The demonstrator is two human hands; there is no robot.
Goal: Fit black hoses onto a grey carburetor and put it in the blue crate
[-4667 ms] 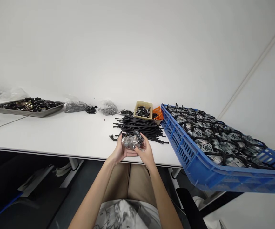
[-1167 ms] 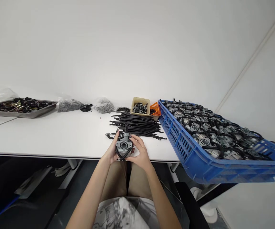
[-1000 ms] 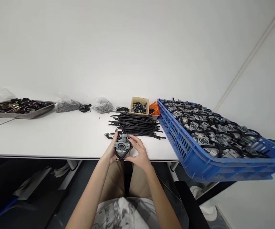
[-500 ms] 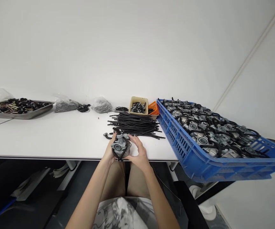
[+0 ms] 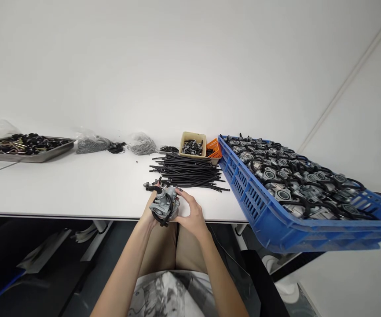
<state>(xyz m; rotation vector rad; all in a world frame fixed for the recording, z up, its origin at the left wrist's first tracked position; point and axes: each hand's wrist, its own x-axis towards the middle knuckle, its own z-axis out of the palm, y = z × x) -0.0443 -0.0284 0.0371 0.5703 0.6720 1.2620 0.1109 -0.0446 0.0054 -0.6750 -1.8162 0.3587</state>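
A grey metal carburetor with black hose on it is held between my two hands, just over the table's front edge. My left hand grips its left side, with most of the fingers hidden behind the body. On the other side my right hand closes around it, thumb low and fingertips at the upper right. Small black elbow pieces with a grey end lie just past my left fingers. Right behind the carburetor, many black rubber hoses lie in a pile on the white table.
To the right, a blue crate full of carburetors overhangs the table edge. A cream bin of small parts and an orange basket stand behind the hoses. Bags of small parts and a metal tray line the wall leftward.
The carburetor has turned and tilted in my hands, so its round opening no longer faces me. It has shifted slightly left. Both hands keep hold of it.
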